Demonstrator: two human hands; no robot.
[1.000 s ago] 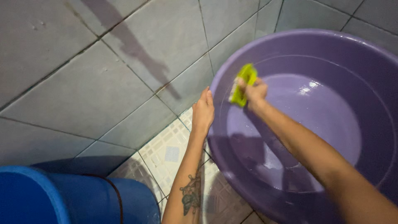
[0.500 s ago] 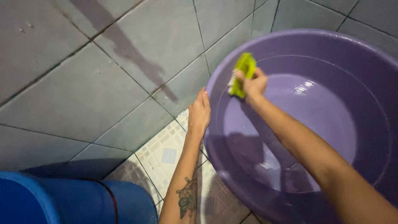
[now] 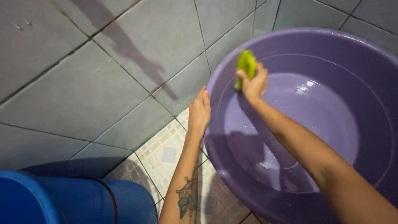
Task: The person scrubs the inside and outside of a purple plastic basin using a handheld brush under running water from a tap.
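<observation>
Grey tiled walls (image 3: 103,83) met in a corner, crossed by a dark slanting shadow (image 3: 132,54). Patterned white floor tiles (image 3: 166,151) lay below. A blue barrel (image 3: 62,199) stood nearby.

No packages, labels, signs or screens show anywhere in this view
</observation>
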